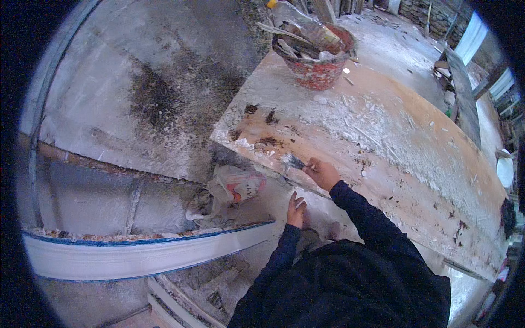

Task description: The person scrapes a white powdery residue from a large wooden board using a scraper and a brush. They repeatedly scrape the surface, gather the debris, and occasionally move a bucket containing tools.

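My right hand point(324, 173) is closed round a small flat hand tool point(294, 161) with a pale, wide end and a darker middle. Whether that end is bristles or a blade I cannot make out. The tool is over the near edge of a large wooden board point(322, 143), which is crusted with white plaster-like residue and dark stains. Just below that edge, my left hand point(296, 211) is raised with its fingers apart and partly bent, and nothing shows in it. Small white lumps point(244, 144) lie at the board's left corner.
A red plaster-crusted bucket point(315, 72) on the board's far end holds a clear plastic bottle point(306, 24) and sticks. Left of my hands lie a crumpled plastic bag point(235, 185) and a long white moulding with blue edges point(147, 253). Planks point(462, 90) stand at the far right.
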`<action>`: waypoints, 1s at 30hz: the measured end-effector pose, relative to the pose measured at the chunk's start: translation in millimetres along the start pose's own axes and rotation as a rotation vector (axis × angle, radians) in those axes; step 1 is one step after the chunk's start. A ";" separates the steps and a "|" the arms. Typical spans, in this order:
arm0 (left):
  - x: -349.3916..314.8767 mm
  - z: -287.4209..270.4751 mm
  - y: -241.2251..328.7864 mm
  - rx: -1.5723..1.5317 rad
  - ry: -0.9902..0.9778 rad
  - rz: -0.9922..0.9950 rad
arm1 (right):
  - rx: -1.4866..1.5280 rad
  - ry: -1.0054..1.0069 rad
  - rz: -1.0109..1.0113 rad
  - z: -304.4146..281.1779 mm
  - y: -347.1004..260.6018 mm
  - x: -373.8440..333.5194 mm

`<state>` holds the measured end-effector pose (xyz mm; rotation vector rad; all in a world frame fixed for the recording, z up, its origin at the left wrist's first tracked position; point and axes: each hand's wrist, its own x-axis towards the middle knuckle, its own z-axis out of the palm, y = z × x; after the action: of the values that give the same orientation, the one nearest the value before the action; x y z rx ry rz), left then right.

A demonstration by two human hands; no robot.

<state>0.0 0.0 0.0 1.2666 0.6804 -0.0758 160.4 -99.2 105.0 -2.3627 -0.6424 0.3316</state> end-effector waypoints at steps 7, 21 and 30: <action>-13.5 -28.1 18.9 -0.095 -0.149 -0.109 | 0.099 -0.153 0.230 -87.7 11.7 -52.9; -114.7 257.9 59.9 0.533 -1.446 1.629 | 1.645 0.829 -0.066 -112.2 42.4 -299.3; -226.2 373.2 -28.5 -0.182 -1.386 -1.026 | 1.845 1.102 -0.065 -147.6 70.5 -469.5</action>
<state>-33.7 -412.8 140.5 0.3407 0.0177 -1.5328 -154.4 -471.8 201.2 -0.4707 0.2102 -0.3462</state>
